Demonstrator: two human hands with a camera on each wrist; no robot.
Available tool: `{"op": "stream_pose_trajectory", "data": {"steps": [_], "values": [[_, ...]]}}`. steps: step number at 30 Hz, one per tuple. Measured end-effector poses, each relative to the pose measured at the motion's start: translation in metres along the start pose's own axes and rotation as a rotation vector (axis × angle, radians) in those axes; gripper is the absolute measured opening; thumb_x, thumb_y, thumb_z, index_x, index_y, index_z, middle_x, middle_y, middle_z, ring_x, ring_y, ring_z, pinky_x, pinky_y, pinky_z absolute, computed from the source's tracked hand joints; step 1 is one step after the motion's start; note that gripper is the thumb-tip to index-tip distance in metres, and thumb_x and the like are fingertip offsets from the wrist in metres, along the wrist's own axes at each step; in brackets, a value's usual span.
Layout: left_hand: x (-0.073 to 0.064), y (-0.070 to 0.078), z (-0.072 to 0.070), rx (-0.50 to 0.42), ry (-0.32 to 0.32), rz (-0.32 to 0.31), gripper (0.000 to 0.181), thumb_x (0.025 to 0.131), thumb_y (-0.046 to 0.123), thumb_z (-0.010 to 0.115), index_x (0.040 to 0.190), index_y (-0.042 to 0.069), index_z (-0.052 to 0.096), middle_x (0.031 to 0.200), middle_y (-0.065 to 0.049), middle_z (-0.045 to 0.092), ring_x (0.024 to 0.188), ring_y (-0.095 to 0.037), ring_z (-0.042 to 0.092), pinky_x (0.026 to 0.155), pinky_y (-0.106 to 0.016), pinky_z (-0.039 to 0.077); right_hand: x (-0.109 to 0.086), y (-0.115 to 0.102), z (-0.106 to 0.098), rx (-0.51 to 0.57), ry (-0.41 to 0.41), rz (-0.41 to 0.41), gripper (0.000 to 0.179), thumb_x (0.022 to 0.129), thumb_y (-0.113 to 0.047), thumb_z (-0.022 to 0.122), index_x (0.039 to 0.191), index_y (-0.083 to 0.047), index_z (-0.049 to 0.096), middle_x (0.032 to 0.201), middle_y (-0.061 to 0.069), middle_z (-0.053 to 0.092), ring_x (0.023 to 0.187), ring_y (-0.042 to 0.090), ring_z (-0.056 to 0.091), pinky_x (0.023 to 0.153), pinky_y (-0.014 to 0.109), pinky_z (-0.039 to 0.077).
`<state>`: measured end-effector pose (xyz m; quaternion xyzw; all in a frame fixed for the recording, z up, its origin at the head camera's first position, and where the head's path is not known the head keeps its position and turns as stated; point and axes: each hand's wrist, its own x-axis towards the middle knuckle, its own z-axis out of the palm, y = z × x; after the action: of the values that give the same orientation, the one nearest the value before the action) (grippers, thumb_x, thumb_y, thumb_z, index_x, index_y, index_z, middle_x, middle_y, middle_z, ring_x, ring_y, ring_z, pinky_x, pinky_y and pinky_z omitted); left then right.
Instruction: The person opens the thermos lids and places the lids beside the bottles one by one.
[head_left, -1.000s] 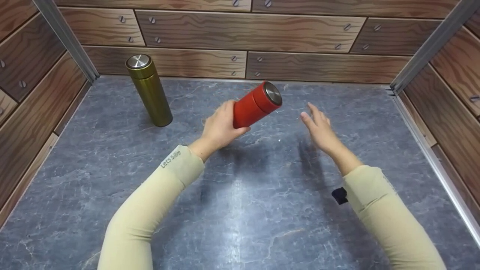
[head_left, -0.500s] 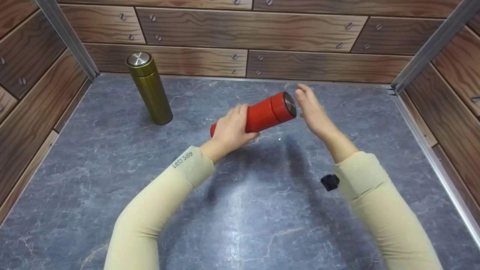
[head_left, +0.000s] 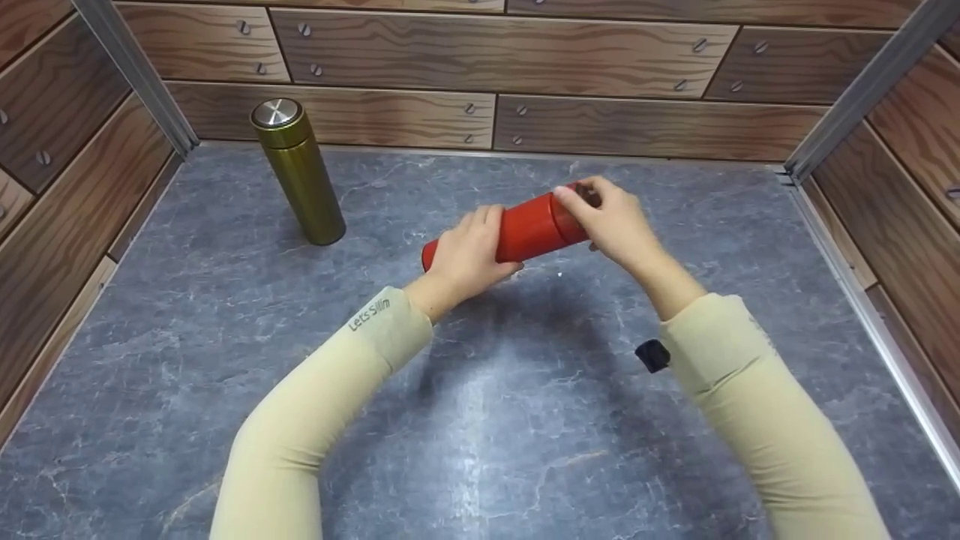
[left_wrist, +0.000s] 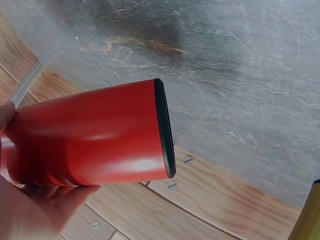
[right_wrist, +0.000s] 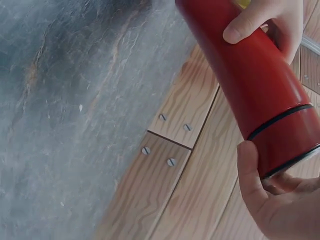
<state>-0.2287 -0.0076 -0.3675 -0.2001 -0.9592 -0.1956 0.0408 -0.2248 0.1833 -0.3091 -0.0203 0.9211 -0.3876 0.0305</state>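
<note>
Two grips share the red bottle (head_left: 527, 231): the left hand (head_left: 469, 251) is wrapped round its body, fingers over the far side and thumb along the near one, while the right hand (head_left: 619, 229) grips the lid (right_wrist: 287, 140) at its right-hand end. The bottle lies slantwise between them and looks lifted, since its shadow falls apart from it on the counter (head_left: 480, 420). That split hold seems chosen so that the left grip bears the weight and steadies the body, leaving the right one the lid alone; the tilt probably spares both wrists an awkward bend. To the left of the red bottle and farther back, well apart from it, a green bottle (head_left: 300, 176) stands upright, untouched, perhaps set there so it does not crowd the hands. Farther behind the red bottle rises a wood-patterned wall (head_left: 495, 56). From the head, the right hand hides most of the lid; its wrist view shows the dark seam (right_wrist: 280, 121) below the lid, with the thumb against that edge. Only the left wrist view looks closely at the dark base (left_wrist: 166, 127), though it catches just a sliver of the green bottle, whose silver top shows plainly from the head.
</note>
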Motion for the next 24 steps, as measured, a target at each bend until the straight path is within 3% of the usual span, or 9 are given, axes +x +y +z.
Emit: {"op": "stream_pose_trajectory", "data": {"steps": [3, 6, 9, 12, 15, 19, 21, 24], "values": [[0.0, 0.0, -0.002, -0.008, -0.012, 0.007, 0.065, 0.077, 0.04, 0.071, 0.126, 0.01, 0.041, 0.117, -0.007, 0.055, 0.105, -0.023, 0.054, 0.084, -0.042, 0.051, -0.001, -0.002, -0.003, -0.038, 0.003, -0.016, 0.063, 0.088, -0.054, 0.051, 0.131, -0.008, 0.049, 0.121, 0.017, 0.057, 0.088, 0.026, 0.059, 0.061, 0.029, 0.053], [0.0, 0.0, -0.004, -0.014, -0.02, 0.015, 0.064, 0.077, 0.04, 0.071, 0.126, 0.01, 0.042, 0.117, -0.006, 0.056, 0.104, -0.022, 0.055, 0.084, -0.042, 0.051, -0.001, 0.001, -0.006, -0.044, -0.008, -0.092, 0.054, 0.089, -0.045, 0.055, 0.128, -0.008, 0.051, 0.117, 0.017, 0.058, 0.094, 0.026, 0.058, 0.072, 0.034, 0.052], [-0.001, 0.0, -0.007, -0.007, -0.022, 0.025, 0.064, 0.077, 0.04, 0.071, 0.126, 0.011, 0.043, 0.117, -0.006, 0.056, 0.104, -0.022, 0.055, 0.084, -0.042, 0.051, -0.001, 0.004, -0.01, -0.016, -0.075, -0.163, 0.05, 0.089, -0.033, 0.059, 0.13, -0.008, 0.048, 0.121, 0.018, 0.055, 0.105, 0.028, 0.053, 0.086, 0.043, 0.048], [-0.001, 0.0, -0.008, 0.013, -0.023, 0.038, 0.064, 0.077, 0.04, 0.071, 0.126, 0.011, 0.042, 0.118, -0.006, 0.056, 0.105, -0.023, 0.055, 0.084, -0.042, 0.051, -0.003, 0.006, -0.015, 0.008, -0.143, -0.155, 0.059, 0.087, -0.035, 0.062, 0.136, -0.011, 0.04, 0.129, 0.017, 0.049, 0.114, 0.03, 0.048, 0.092, 0.046, 0.044], [-0.002, 0.001, -0.008, 0.019, -0.023, 0.043, 0.064, 0.077, 0.039, 0.071, 0.127, 0.01, 0.042, 0.118, -0.007, 0.056, 0.106, -0.023, 0.055, 0.084, -0.043, 0.051, -0.005, 0.004, -0.017, 0.001, -0.15, -0.063, 0.07, 0.087, -0.051, 0.057, 0.14, -0.01, 0.035, 0.129, 0.018, 0.05, 0.105, 0.028, 0.053, 0.081, 0.041, 0.05], [0.0, 0.002, -0.008, 0.008, -0.025, 0.044, 0.064, 0.077, 0.039, 0.071, 0.127, 0.01, 0.043, 0.118, -0.007, 0.056, 0.106, -0.023, 0.054, 0.084, -0.043, 0.051, -0.006, 0.001, -0.016, -0.009, -0.123, 0.029, 0.075, 0.087, -0.061, 0.047, 0.134, -0.004, 0.04, 0.11, 0.021, 0.058, 0.072, 0.021, 0.058, 0.057, 0.029, 0.051], [0.0, 0.001, -0.009, 0.001, -0.023, 0.043, 0.064, 0.077, 0.038, 0.071, 0.127, 0.011, 0.043, 0.118, -0.006, 0.056, 0.107, -0.022, 0.054, 0.085, -0.043, 0.05, -0.007, 0.001, -0.016, -0.013, -0.124, 0.018, 0.069, 0.089, -0.056, 0.048, 0.133, -0.004, 0.042, 0.105, 0.02, 0.058, 0.068, 0.018, 0.055, 0.054, 0.026, 0.049], [0.0, 0.0, -0.011, -0.011, -0.02, 0.04, 0.064, 0.076, 0.037, 0.072, 0.128, 0.013, 0.043, 0.12, -0.005, 0.056, 0.108, -0.022, 0.054, 0.086, -0.043, 0.05, -0.007, 0.002, -0.017, -0.028, -0.151, -0.064, 0.059, 0.091, -0.044, 0.053, 0.135, -0.007, 0.04, 0.113, 0.018, 0.055, 0.082, 0.021, 0.055, 0.064, 0.028, 0.049]]}}
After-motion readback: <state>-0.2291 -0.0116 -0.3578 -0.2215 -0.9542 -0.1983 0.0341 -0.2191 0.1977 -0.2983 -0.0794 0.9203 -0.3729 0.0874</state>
